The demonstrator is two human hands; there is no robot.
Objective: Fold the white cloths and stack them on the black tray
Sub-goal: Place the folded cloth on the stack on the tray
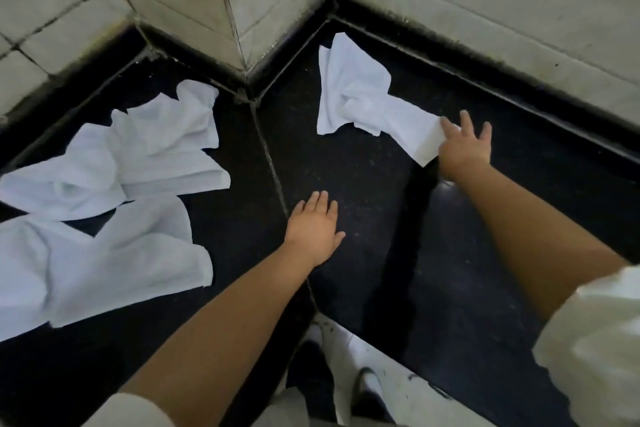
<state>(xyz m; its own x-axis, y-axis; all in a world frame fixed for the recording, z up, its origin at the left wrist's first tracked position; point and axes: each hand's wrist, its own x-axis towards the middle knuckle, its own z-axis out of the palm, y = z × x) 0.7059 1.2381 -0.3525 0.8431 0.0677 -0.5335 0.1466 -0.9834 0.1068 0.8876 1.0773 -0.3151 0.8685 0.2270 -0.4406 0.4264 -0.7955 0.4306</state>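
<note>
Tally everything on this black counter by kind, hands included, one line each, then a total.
Crumpled white cloths in the left pile: about 3, overlapping, so the count is uncertain
White cloth lying apart at the right: 1
Hands: 2, the left hand flat on the black counter, the right hand touching the lone cloth's corner
Total: about 6

No legible txt, labels, nos. or signs anywhere in view.
</note>
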